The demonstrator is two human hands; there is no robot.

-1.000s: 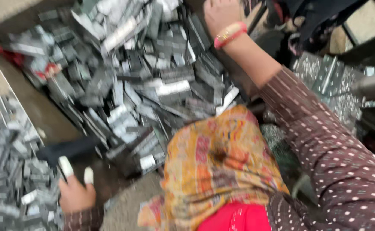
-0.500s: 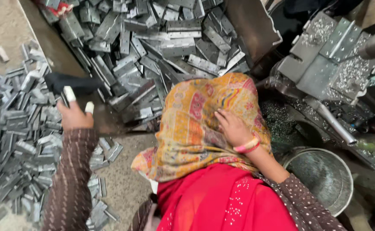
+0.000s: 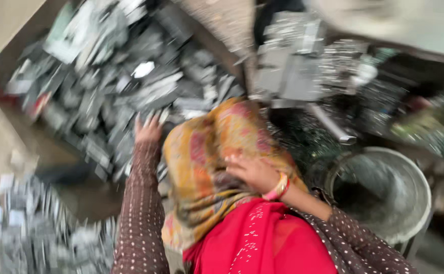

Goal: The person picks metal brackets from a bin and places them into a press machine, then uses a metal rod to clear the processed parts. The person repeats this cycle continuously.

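Note:
The view is blurred. My left hand (image 3: 148,129) is stretched forward with fingers spread, at the near edge of a big pile of flat grey metal pieces (image 3: 131,86); I see nothing in it. My right hand (image 3: 252,172), with a pink and orange bangle at the wrist, lies on an orange patterned scarf (image 3: 201,167) draped over my lap. Below the scarf is red cloth (image 3: 262,238). Both arms are in brown dotted sleeves.
A second heap of small grey metal pieces (image 3: 39,223) lies at the lower left. A round metal basin (image 3: 409,203) stands at the right. Grey metal blocks covered in shavings (image 3: 293,66) sit beyond the scarf, at the top middle.
My left hand has gone from beside the lower-left heap up to the edge of the big pile. My right hand stays on the scarf. The view has swung and blurred.

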